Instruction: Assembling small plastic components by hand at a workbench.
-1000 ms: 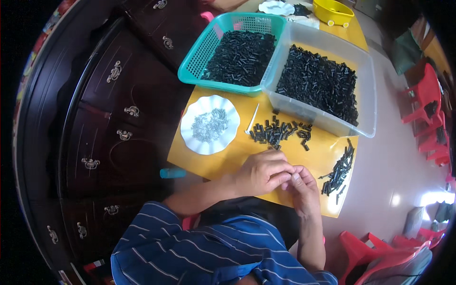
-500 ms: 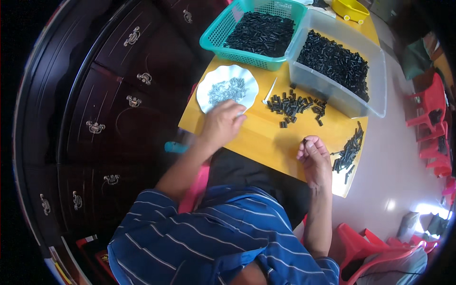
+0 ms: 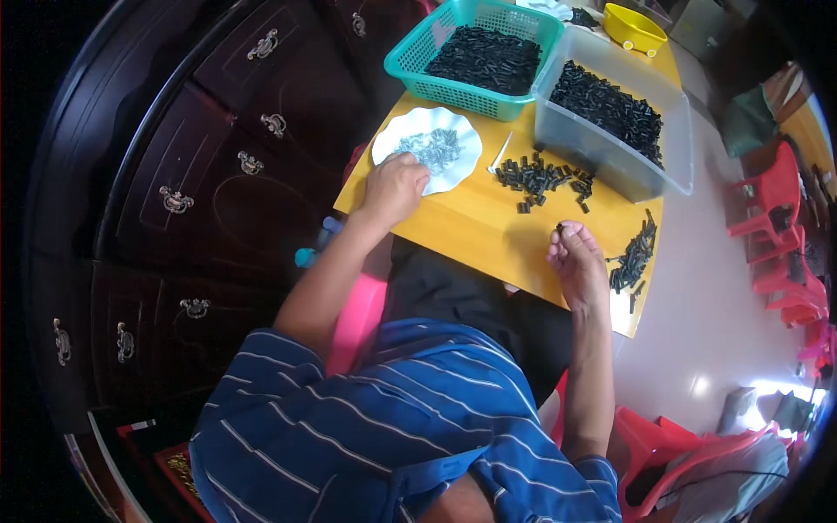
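Note:
My left hand (image 3: pixel 397 188) rests over the near-left rim of a white scalloped plate (image 3: pixel 466 139), its fingers curled together; whatever they hold is hidden. On the plate lies a heap of small clear, shiny pieces (image 3: pixel 434 150), thin and too small to name. Above the table's near edge, my right hand (image 3: pixel 579 261) pinches a small black piece (image 3: pixel 560 229) between thumb and fingers. Beyond that hand is a loose pile of short black tubular pieces (image 3: pixel 534 179). To its right lies a pile of longer, thin black pieces (image 3: pixel 634 254).
A green perforated basket (image 3: pixel 471 98) and a translucent plastic bin (image 3: pixel 602 157), both full of black pieces, stand at the back of the yellow table (image 3: pixel 471 235). A white pointed tool (image 3: pixel 500 152) lies between plate and pile. Dark drawers (image 3: pixel 218 174) rise at left; red chairs (image 3: pixel 772 196) stand right.
My left hand has drawn back toward the plate's left rim, its fingers now more tightly curled. The right hand keeps its pinch on the small black piece. The whole view has shifted slightly.

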Available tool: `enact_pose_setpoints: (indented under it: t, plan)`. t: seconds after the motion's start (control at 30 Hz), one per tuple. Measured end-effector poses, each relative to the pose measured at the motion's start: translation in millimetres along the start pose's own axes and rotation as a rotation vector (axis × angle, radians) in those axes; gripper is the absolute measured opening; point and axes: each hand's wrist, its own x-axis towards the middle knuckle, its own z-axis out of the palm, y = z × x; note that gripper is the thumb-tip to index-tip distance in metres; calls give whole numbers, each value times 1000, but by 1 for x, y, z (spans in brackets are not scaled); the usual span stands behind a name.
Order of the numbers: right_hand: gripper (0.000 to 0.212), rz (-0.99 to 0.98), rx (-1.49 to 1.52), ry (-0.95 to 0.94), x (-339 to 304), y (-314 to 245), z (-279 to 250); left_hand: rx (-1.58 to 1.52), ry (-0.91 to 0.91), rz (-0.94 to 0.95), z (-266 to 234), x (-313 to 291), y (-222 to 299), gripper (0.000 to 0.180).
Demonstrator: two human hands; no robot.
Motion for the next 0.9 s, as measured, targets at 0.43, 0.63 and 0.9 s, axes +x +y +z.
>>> enact_pose_setpoints:
  t: [0.43,0.63,0.9]
  plan:
    - [11,-68,-184,-6,-41,-5,-6,215,-349,95,-2,39,-17,15]
    - [11,-60,-97,-40,-60,23,-18,291,-462,144,1,47,-24,17]
    - [9,-34,-92,-39,-62,33,-18,202,-375,197,-2,39,-31,18]
